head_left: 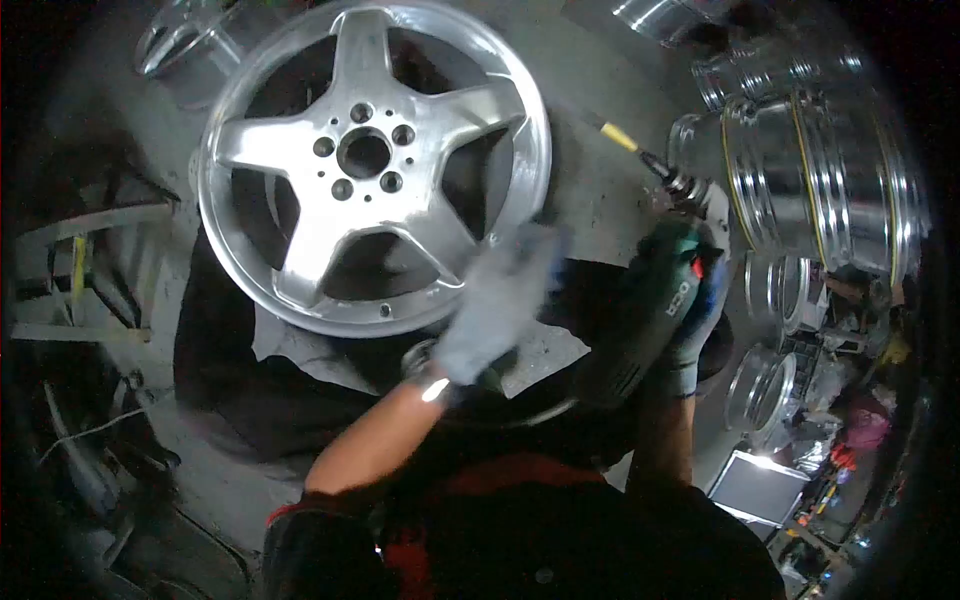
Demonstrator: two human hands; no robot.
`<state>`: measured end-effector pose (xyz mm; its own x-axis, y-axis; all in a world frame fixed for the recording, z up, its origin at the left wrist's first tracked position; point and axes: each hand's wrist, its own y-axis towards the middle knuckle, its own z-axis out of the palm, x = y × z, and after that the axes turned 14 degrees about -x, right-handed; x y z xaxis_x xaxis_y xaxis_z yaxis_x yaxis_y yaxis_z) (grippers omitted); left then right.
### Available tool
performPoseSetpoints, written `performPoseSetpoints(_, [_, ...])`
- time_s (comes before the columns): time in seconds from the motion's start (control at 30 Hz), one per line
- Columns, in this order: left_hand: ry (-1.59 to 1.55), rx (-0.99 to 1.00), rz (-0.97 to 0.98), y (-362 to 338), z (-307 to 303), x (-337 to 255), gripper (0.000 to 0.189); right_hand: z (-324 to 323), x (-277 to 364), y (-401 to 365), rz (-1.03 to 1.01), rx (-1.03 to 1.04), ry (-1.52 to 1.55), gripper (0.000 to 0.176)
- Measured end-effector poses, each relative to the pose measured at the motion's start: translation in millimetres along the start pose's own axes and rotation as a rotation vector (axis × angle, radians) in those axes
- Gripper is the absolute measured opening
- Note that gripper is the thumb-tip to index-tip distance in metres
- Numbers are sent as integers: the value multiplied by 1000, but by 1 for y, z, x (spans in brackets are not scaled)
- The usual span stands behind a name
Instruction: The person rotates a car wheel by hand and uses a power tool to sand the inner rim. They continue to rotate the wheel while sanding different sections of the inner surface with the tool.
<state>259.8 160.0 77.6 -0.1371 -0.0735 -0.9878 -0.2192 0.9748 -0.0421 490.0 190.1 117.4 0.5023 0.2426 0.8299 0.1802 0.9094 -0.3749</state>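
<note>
A bare-metal five-spoke car wheel rim [368, 205] lies face up in front of me, its bolt holes around a central bore. My left hand [498, 300], in a grey glove, is blurred by motion and overlaps the rim's lower right edge. Its long outline shows the fingers stretched out, with nothing visible in them. My right hand [703, 320], also gloved, is wrapped round a dark green die grinder [660, 300]. The grinder points up and left, and its thin yellow-banded bit [618, 136] stands to the right of the rim, apart from it.
Shiny wheel barrels [815, 180] are stacked on the right, with smaller rings [762, 390] below them. Farther down lies a flat framed panel [758, 488] beside assorted clutter. A metal frame [85, 275] stands on the left. Another rim [190, 45] rests at the upper left.
</note>
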Motion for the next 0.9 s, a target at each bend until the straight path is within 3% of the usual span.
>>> performPoseSetpoints(0.03, [42, -102, 60, -3, -25, 2, 31, -5, 6, 10, -25, 77, -31, 59])
performPoseSetpoints(0.07, [139, -192, -12, -2, -51, 8, 33, 4, 10, 12, 38, 36, 160, 61])
performPoseSetpoints(0.1, [497, -370, 166, -5, -78, 36, 31, 9, 13, 18, 29, 36, 175, 61])
performPoseSetpoints(0.17, [114, -628, -85, 2, -134, 27, 25, 17, 16, 30, 24, 227, 289, 61])
performPoseSetpoints(0.23, [-111, -923, -141, 3, -181, 38, 27, 18, 11, 45, 36, 260, 367, 60])
performPoseSetpoints(0.3, [-137, -1041, -48, -7, -213, 57, 31, 19, 6, 53, 114, 288, 429, 63])
performPoseSetpoints(0.33, [-45, -1123, -70, -9, -223, 66, 36, 21, 1, 51, 59, 311, 408, 63])
performPoseSetpoints(0.37, [-38, -1116, -64, -14, -233, 80, 36, 22, -3, 53, 58, 307, 418, 63])
performPoseSetpoints(0.43, [-41, -1070, -303, -26, -243, 104, 44, 20, -10, 53, -46, 338, 269, 72])
performPoseSetpoints(0.47, [-2, -1055, -379, -32, -241, 113, 49, 24, -12, 54, 92, 403, 456, 77])
performPoseSetpoints(0.57, [-11, -908, -649, -37, -236, 116, 45, 28, -6, 81, 257, 517, 565, 80])
performPoseSetpoints(0.63, [-42, -871, -599, -42, -239, 138, 43, 30, -10, 111, 266, 513, 585, 82])
performPoseSetpoints(0.7, [-74, -837, -548, -46, -245, 151, 41, 34, -9, 144, 31, 558, 377, 76])
performPoseSetpoints(0.73, [-29, -823, -528, -47, -245, 152, 41, 38, -7, 160, 33, 557, 377, 76])
performPoseSetpoints(0.8, [16, -811, -509, -48, -243, 152, 40, 48, -3, 193, 70, 354, 187, 78])
performPoseSetpoints(0.9, [-30, -792, -579, -54, -233, 135, 43, 74, -12, 230, 21, 406, 136, 74])
